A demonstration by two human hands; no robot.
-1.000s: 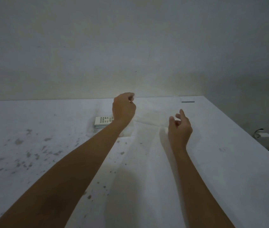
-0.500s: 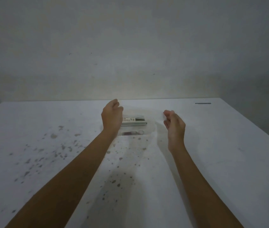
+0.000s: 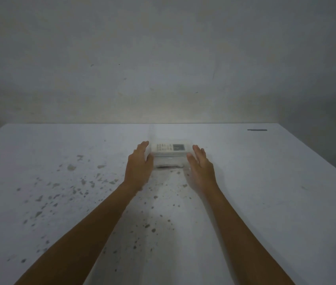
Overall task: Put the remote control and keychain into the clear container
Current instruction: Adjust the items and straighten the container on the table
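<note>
White speckled table (image 3: 265,202): left hand (image 3: 139,167) and right hand (image 3: 201,168), grips wide, flank clear container (image 3: 170,161) holding remote control (image 3: 170,147)

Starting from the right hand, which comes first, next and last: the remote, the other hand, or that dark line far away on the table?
1. The remote control: just left of the right hand, beside its fingertips.
2. The left hand: on the remote's far side, farther left.
3. The dark line: far off to the right, near the table's back edge.
</note>
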